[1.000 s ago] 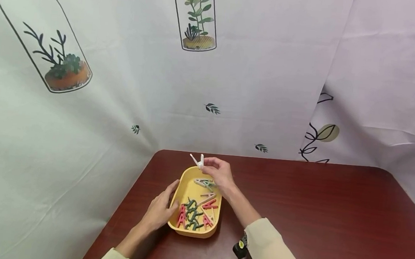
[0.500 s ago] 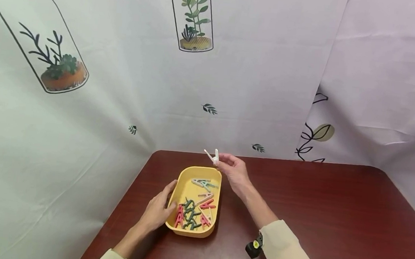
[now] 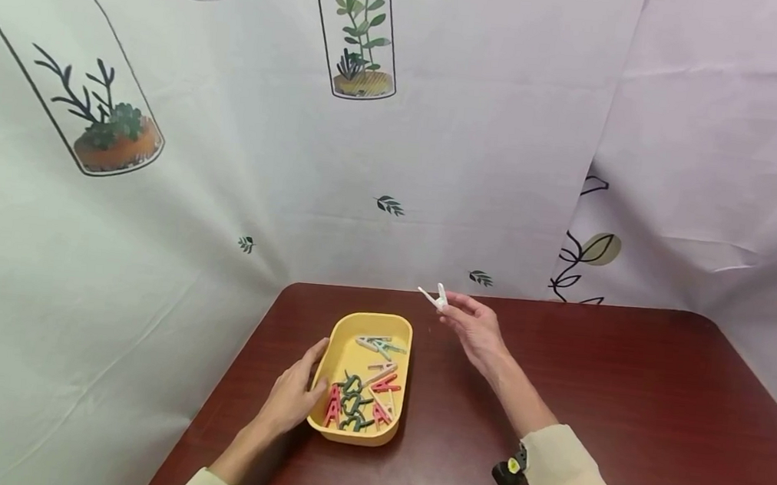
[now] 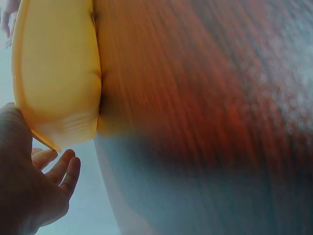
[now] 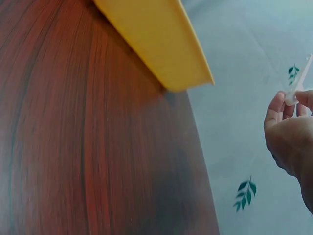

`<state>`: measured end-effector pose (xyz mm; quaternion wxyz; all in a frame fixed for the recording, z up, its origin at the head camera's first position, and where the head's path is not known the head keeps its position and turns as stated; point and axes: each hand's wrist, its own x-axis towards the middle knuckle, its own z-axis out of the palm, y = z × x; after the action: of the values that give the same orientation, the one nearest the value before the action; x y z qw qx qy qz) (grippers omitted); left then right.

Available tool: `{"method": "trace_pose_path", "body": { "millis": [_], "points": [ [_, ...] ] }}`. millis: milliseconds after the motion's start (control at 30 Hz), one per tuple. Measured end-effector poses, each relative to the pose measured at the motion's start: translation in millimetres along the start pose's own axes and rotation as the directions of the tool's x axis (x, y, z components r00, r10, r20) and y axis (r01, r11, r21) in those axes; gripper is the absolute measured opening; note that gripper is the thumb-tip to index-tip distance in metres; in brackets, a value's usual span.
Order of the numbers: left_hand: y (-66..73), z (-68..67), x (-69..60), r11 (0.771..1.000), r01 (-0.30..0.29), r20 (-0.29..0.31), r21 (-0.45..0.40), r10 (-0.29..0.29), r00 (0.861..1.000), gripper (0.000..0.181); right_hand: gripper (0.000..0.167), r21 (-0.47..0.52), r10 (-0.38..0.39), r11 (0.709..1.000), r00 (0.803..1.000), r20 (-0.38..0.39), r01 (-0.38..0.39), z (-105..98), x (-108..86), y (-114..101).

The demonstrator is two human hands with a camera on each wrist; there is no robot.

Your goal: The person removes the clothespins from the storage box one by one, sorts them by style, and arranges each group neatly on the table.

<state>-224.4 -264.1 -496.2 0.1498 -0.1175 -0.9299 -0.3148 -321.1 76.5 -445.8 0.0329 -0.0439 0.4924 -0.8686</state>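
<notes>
In the head view my right hand [image 3: 476,331] pinches a white clothespin [image 3: 439,302] between thumb and fingers, above the table to the right of a yellow plastic tub [image 3: 360,439]. The clothespin's two legs point up and left, spread apart. On the tub's left side, my left hand [image 3: 292,394] holds the wall, thumb over the rim and fingers outside. Inside lie red clothespins [image 3: 334,407], dark green clips [image 3: 352,404], a pale green clothespin [image 3: 388,346] and several pale ones. The right wrist view shows the white clothespin [image 5: 292,96] at the fingertips.
The tub stands on a dark red-brown wooden table [image 3: 590,399], towards its left end. A pale fabric backdrop [image 3: 478,166] with printed plants hangs behind and beside the table. A small black device [image 3: 508,475] sits at the right cuff.
My right hand has moved right with the white clothespin, from above the tub's far rim to beyond its right side. The left hand keeps its hold on the tub.
</notes>
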Motion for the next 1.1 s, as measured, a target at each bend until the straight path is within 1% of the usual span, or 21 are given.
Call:
{"method": "trace_pose_path", "body": {
  "millis": [167,300,533,667,733,867,967,1100],
  "points": [
    [-1.3,-0.9,0.5,1.000,0.024,0.013,-0.010,-0.023,1.000,0.072,0.022,0.016,-0.006,1.000,1.000,-0.006,0.006,-17.9,-2.2,-4.5],
    [-2.4,-1.4,0.6,0.999,0.049,0.027,-0.010,-0.049,0.998,0.073,0.025,0.039,-0.010,0.999,1.000,-0.016,0.011,-31.5,-4.5,-6.2],
    [-4.5,-0.8,-0.4,0.998,0.056,0.031,-0.016,-0.055,0.998,0.072,0.024,0.058,-0.018,0.998,0.999,-0.038,0.020,-56.1,-7.2,-5.8],
    [-5.0,-0.1,0.0,0.998,0.059,0.034,-0.021,-0.058,0.998,0.072,0.027,0.050,-0.013,0.999,0.999,-0.047,0.016,-69.4,-10.5,-6.3],
    [-4.8,0.0,0.1,0.998,0.060,0.037,-0.025,-0.059,0.998,0.072,0.027,0.042,-0.008,0.999,0.998,-0.056,0.010,-75.9,-12.2,-6.8],
    [-4.5,0.0,0.3,0.998,0.055,0.037,-0.024,-0.054,0.998,0.072,0.022,0.005,0.003,1.000,0.998,-0.069,-0.003,-88.0,-13.9,-7.1],
    [-4.2,0.0,0.7,0.998,0.052,0.034,-0.022,-0.051,0.998,0.073,0.018,-0.031,-0.001,1.000,0.997,-0.081,-0.002,-94.6,-14.7,-6.5],
    [-3.2,-0.1,1.5,0.998,0.058,0.038,-0.025,-0.057,0.998,0.074,0.017,-0.082,-0.005,0.997,0.997,-0.083,-0.002,-100.8,-16.0,-5.1]
  ]
}}
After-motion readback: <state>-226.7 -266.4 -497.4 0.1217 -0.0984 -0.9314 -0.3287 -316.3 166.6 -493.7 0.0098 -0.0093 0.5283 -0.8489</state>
